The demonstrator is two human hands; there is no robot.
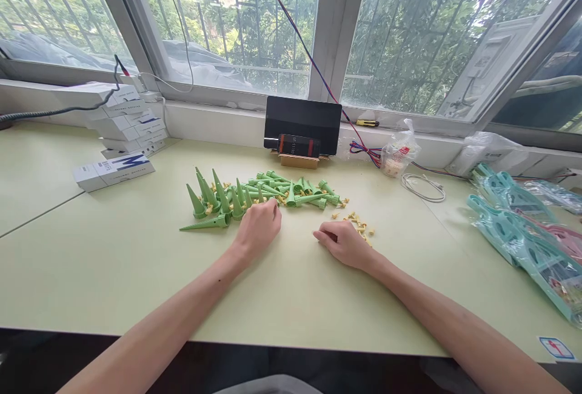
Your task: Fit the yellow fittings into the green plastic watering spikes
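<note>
My left hand (259,224) is closed at the front edge of a heap of green plastic spikes (291,194). Its fingertips are turned away, and whatever they pinch is hidden. Just left of it, several green cone-shaped spikes (196,203) stand point up, with small yellow pieces among them. One long spike (207,223) lies on its side there. To the right, my right hand (345,243) rests on the table with its fingers curled. Small yellow plug-like pieces (361,226) are scattered right behind it, partly covered by the hand.
A tablet (302,118) leans at the back with a phone (299,145) on a cardboard stand before it. White boxes (113,173) are stacked left. A plastic-wrapped cup (399,154) and coiled cable (422,189) stand back right. Bagged teal plastic items (522,230) lie far right.
</note>
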